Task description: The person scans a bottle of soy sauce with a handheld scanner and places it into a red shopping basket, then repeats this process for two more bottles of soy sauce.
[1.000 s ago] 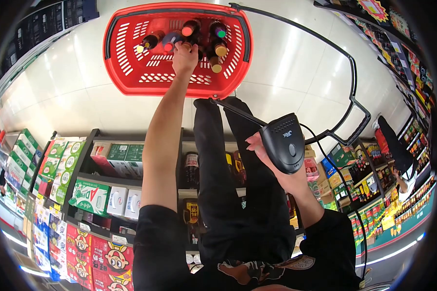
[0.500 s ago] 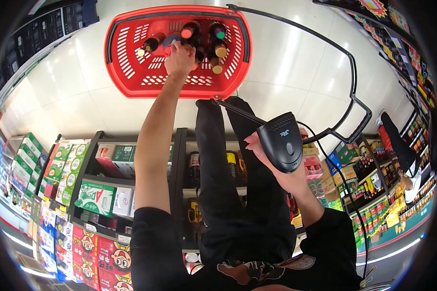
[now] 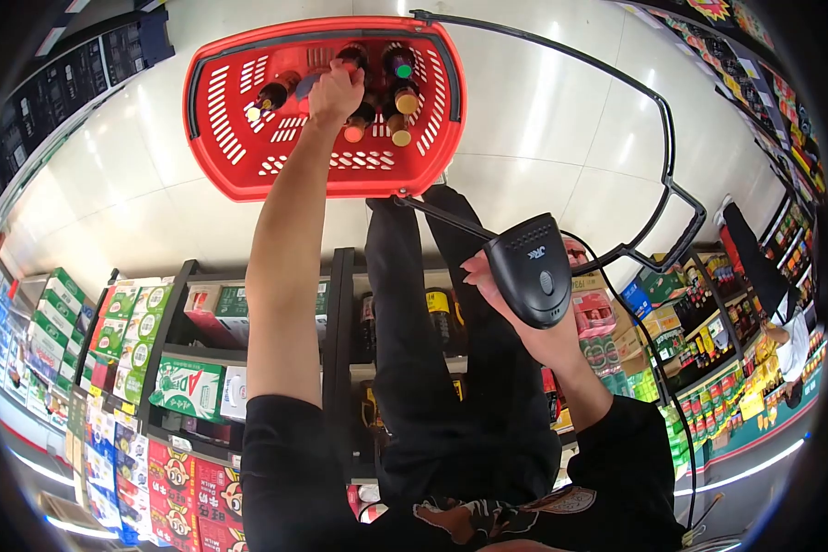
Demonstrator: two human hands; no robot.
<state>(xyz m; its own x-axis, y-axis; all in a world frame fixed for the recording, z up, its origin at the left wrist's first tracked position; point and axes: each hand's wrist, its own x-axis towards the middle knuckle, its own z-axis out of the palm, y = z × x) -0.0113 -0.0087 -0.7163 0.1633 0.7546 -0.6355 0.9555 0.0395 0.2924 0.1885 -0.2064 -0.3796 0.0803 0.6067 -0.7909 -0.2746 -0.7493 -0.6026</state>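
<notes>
My left hand [image 3: 336, 95] reaches into the red basket [image 3: 239, 184], its fingers closed at the top of a dark bottle [image 3: 352, 57] with a red cap. Around it in the basket stand other dark bottles: one with a green cap [image 3: 401, 64], ones with tan caps [image 3: 406, 98], one with an orange-red cap [image 3: 354, 131], and a tilted one [image 3: 271, 96] at the left. My right hand [image 3: 524, 317] is wrapped round a black handheld scanner [image 3: 535, 271] with a cable, right of my legs.
The basket's long black handle [image 3: 662, 129] loops out to the right over the pale floor [image 3: 524, 101]. Shelves of boxes [image 3: 189, 386] and drinks stand to the left and right. Another person [image 3: 787, 350] is at the far right.
My left hand has moved slightly up within the basket, from the middle bottles to the red-capped one. The basket appears shifted slightly left and tilted. My right hand still holds the scanner.
</notes>
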